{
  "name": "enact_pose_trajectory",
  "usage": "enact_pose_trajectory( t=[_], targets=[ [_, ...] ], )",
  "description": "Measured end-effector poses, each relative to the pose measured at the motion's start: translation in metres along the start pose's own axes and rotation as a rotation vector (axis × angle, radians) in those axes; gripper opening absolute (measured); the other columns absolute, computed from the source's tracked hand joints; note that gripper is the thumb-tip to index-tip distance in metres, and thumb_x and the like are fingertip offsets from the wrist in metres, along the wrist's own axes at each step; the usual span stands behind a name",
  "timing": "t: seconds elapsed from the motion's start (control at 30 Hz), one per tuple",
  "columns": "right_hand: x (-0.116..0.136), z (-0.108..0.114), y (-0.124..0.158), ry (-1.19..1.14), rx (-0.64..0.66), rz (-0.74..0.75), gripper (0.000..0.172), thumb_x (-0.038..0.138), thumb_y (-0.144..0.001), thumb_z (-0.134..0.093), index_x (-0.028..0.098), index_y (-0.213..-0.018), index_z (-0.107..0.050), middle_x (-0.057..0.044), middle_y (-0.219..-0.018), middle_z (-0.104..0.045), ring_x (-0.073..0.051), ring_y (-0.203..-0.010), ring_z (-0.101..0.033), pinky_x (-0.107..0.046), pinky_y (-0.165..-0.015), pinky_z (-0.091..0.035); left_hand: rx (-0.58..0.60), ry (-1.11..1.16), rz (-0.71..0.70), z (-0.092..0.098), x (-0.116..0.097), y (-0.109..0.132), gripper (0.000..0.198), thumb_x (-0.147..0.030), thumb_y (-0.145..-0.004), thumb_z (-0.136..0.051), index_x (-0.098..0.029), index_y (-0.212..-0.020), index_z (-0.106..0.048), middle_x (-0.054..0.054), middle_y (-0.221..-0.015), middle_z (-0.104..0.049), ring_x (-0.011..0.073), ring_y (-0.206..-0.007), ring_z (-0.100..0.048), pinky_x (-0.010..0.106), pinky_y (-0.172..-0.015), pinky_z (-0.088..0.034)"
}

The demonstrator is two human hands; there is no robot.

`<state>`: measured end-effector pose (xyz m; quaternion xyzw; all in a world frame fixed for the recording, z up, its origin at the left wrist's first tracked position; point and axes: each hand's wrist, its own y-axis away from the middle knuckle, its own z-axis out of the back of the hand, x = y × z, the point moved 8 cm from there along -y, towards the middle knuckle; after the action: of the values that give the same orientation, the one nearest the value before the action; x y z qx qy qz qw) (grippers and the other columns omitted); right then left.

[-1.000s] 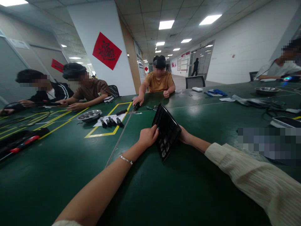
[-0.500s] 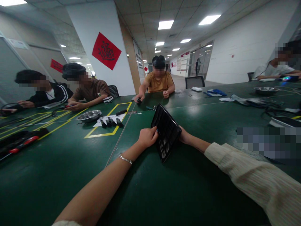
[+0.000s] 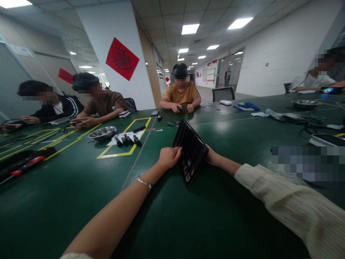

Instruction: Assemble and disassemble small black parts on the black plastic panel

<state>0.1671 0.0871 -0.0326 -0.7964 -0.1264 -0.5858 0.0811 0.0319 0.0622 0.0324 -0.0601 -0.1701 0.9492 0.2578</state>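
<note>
- L hand (image 3: 169, 157): thumb on face, fingers curled, closed on L edge of blk tablet (image 3: 192, 153).
- R hand (image 3: 212, 154): at R edge, fingers hidden; closure can't tell.
- Tablet: ctr, above table, tilted, face turned back & L; one corner pts away, opp. one near. Foreshortened; long axis can't tell.
- Table (image 3: 167, 216): dk green, glossy, yel. tape (image 3: 115, 155), metal bowl (image 3: 104, 133) L.
- Room: co-worker (image 3: 185, 93) opp., wht column (image 3: 118, 21), ceiling lights (image 3: 191, 29) on.

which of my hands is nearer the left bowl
Left: your left hand, on the black panel, is right of the metal bowl; your right hand is farther right, at the panel's right edge.
</note>
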Motion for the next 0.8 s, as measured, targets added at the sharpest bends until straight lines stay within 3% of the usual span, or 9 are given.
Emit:
enact_pose_trajectory(
  t=[0.33, 0.5, 0.8],
  targets=[
    [0.0048, -0.0033, 0.0032, 0.038, 0.007, 0.014, 0.027, 0.042, -0.08, -0.047, 0.02, -0.068, -0.056, 0.001, -0.057, -0.053, -0.013, -0.055, -0.05, -0.028, -0.059, -0.045, 0.016, -0.027, -0.036, -0.0006, -0.0016, 0.0014, 0.044, -0.039, -0.086, -0.022, -0.019, -0.07, -0.058, 0.007, -0.061, -0.06, 0.0181, -0.057, -0.053, 0.028, -0.054, -0.026],
    [-0.0011, 0.0014, -0.0025, 0.048, 0.031, 0.025, 0.032, 0.048, -0.08, -0.046, 0.02, -0.07, -0.056, 0.0, -0.057, -0.053, -0.014, -0.06, -0.053, -0.029, -0.062, -0.046, 0.005, -0.012, -0.029, 0.0001, -0.0014, 0.0008, 0.046, -0.039, -0.086, -0.02, -0.019, -0.066, -0.056, 0.006, -0.058, -0.058, 0.0167, -0.055, -0.051, 0.028, -0.053, -0.025],
    [-0.0023, 0.0031, -0.0035, 0.023, 0.01, 0.027, 0.027, 0.044, -0.08, -0.049, 0.02, -0.072, -0.058, -0.001, -0.059, -0.056, -0.015, -0.057, -0.053, -0.029, -0.057, -0.046, -0.003, 0.118, -0.009, -0.0024, 0.0024, -0.0018, 0.049, -0.041, -0.086, -0.02, -0.019, -0.056, -0.053, 0.003, -0.052, -0.053, 0.0139, -0.051, -0.046, 0.026, -0.053, -0.024]
  ],
)
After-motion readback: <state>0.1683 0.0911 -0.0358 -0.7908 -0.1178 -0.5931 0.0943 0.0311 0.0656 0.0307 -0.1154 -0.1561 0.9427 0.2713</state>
